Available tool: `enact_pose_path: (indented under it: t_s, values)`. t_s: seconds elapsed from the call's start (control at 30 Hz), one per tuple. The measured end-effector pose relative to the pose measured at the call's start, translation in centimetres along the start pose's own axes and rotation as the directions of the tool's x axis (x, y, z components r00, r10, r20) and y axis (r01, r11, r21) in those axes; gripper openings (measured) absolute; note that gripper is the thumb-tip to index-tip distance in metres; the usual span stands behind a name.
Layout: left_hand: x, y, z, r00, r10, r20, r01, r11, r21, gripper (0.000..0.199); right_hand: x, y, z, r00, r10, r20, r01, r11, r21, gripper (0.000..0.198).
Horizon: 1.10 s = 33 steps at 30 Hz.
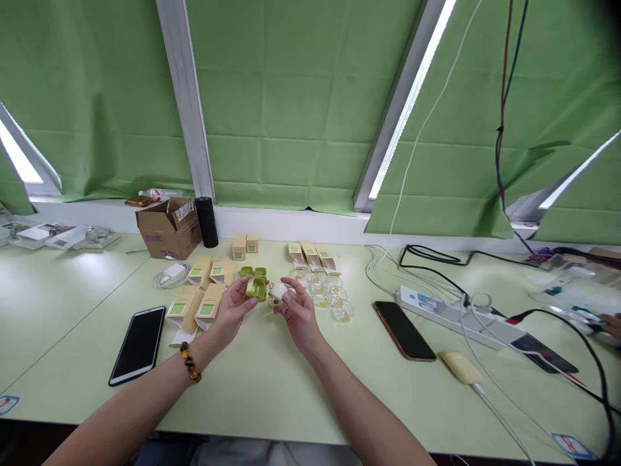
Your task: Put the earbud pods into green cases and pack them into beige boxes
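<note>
My left hand (237, 304) grips a small olive-green case (257, 289) with its hollow side facing me. Just right of it, my right hand (299, 309) pinches a small white rounded piece (278, 291), whose kind I cannot make out. More green cases (253, 272) sit on the table right behind my left hand. To the left stand several open cardboard boxes (185, 308) with green labels. Clear plastic pieces with yellow dots (336, 296) lie in rows beyond my right hand. Behind those are more open cardboard boxes (312, 256).
Two closed small boxes (239, 246) stand near the wall. A phone (138, 345) lies on the left, another phone (403, 330) on the right. Further right are a power strip (451, 317), a cream mouse-shaped device (460, 367) and loose cables. A carton (169, 231) and a black cylinder (206, 222) stand back left.
</note>
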<state>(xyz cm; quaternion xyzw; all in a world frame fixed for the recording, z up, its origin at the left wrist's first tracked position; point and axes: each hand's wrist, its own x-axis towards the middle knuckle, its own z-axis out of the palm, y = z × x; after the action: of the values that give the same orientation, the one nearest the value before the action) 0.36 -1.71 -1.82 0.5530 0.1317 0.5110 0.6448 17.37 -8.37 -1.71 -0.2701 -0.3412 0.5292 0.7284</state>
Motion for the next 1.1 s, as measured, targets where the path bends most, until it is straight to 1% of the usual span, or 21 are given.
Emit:
enact_pose_path:
  t_s: [0.2, 0.4, 0.67, 0.93, 1.1]
  values:
    - [-0.02, -0.01, -0.08, 1.0, 0.007, 0.011, -0.007, 1.0, 0.027, 0.054, 0.08, 0.12, -0.03, 0.999, -0.036, -0.031, 0.035, 0.998, -0.051, 0.046]
    - [-0.09, -0.11, -0.2, 1.0, -0.007, 0.017, 0.006, 0.998, 0.064, 0.056, 0.21, 0.55, -0.09, 0.993, -0.09, -0.077, 0.077, 0.984, -0.16, 0.038]
    - [0.02, -0.22, -0.29, 0.999, 0.002, -0.04, 0.005, 0.981, 0.194, 0.058, -0.06, 0.16, 0.28, 0.991, -0.137, 0.006, 0.132, 0.941, -0.311, 0.035]
    - [0.03, 0.0, -0.01, 0.999, 0.045, 0.02, -0.048, 0.965, 0.257, 0.055, 0.05, 0.45, -0.03, 0.988, -0.154, 0.016, 0.147, 0.905, -0.399, 0.036]
    - [-0.02, 0.07, 0.04, 0.998, 0.051, 0.037, -0.06, 0.955, 0.29, 0.054, 0.0, 0.5, -0.04, 0.986, -0.161, 0.033, 0.158, 0.882, -0.444, 0.034]
